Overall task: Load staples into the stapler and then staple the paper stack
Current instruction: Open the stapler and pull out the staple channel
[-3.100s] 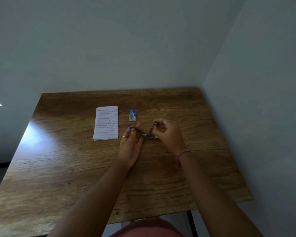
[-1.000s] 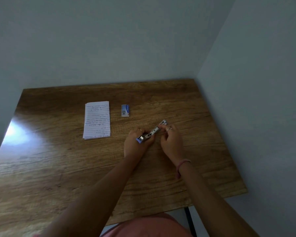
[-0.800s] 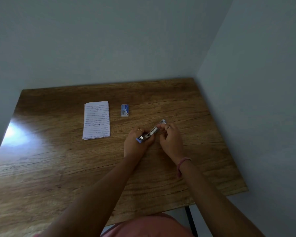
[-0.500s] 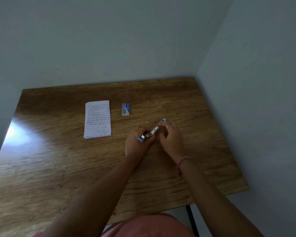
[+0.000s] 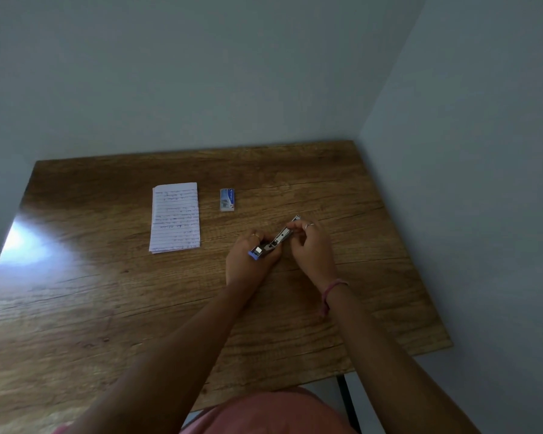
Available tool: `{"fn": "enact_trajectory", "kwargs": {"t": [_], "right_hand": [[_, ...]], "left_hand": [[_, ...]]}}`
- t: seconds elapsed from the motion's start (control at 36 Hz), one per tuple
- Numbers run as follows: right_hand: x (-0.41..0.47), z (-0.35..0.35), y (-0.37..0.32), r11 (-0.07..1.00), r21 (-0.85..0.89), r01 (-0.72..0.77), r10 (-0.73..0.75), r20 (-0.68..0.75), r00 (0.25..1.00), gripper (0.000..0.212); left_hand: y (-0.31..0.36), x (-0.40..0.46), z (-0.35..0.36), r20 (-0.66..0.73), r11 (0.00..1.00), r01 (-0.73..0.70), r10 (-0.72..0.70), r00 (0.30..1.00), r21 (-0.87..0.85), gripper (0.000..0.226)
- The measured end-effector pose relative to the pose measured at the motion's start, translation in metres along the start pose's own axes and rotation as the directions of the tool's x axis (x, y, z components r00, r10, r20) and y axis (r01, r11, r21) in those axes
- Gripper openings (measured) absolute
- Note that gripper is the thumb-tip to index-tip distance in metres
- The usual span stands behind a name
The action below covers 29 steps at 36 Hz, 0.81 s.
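A small metal stapler (image 5: 276, 241) with a blue end lies opened out flat, held above the wooden table between both hands. My left hand (image 5: 250, 264) grips its blue end from below. My right hand (image 5: 311, 245) pinches the far metal end with its fingertips. A stack of lined, handwritten paper (image 5: 175, 217) lies on the table to the left of my hands. A small blue and white staple box (image 5: 227, 199) rests just right of the paper. Whether staples sit in the stapler's channel is too small to tell.
The wooden table (image 5: 138, 308) stands in a corner, with a wall behind and a wall (image 5: 467, 183) close on the right. Its front edge runs near my body. A bright glare patch (image 5: 25, 245) marks the left side.
Three seconds ago the stapler was folded at an angle between my hands; now it is spread out straight. Over the last second both hands have barely moved.
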State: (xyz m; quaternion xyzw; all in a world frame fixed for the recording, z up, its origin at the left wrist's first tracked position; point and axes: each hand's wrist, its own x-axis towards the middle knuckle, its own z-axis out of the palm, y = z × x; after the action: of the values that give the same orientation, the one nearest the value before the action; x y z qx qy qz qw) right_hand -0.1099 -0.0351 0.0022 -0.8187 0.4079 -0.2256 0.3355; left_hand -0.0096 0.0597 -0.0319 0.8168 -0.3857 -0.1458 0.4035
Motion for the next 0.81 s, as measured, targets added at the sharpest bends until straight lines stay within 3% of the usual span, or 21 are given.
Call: {"fn": "enact_trajectory", "kwargs": {"t": [0.25,0.44,0.61,0.81], "right_hand": [[-0.011,-0.007,0.009,0.980,-0.130,0.151,-0.147,0.039,0.988,0.042],[-0.014,-0.013,0.016,0.984,-0.127,0.127,-0.134,-0.044,0.990,0.031],[-0.007,-0.017,0.011,0.980,-0.144,0.138,-0.141,-0.009,0.990,0.037],[0.002,-0.015,0.006,0.984,-0.162,0.078,-0.076,0.018,0.997,0.030]], "left_hand": [[0.000,0.000,-0.001,0.009,1.000,-0.003,0.003,1.000,0.017,0.020],[0.001,0.001,0.000,-0.004,0.999,-0.011,0.011,1.000,0.034,0.020],[0.000,0.002,0.000,0.009,0.998,-0.014,0.014,1.000,0.064,0.023],[-0.001,0.002,0.000,0.017,0.998,-0.029,0.028,0.999,0.064,0.022]]}}
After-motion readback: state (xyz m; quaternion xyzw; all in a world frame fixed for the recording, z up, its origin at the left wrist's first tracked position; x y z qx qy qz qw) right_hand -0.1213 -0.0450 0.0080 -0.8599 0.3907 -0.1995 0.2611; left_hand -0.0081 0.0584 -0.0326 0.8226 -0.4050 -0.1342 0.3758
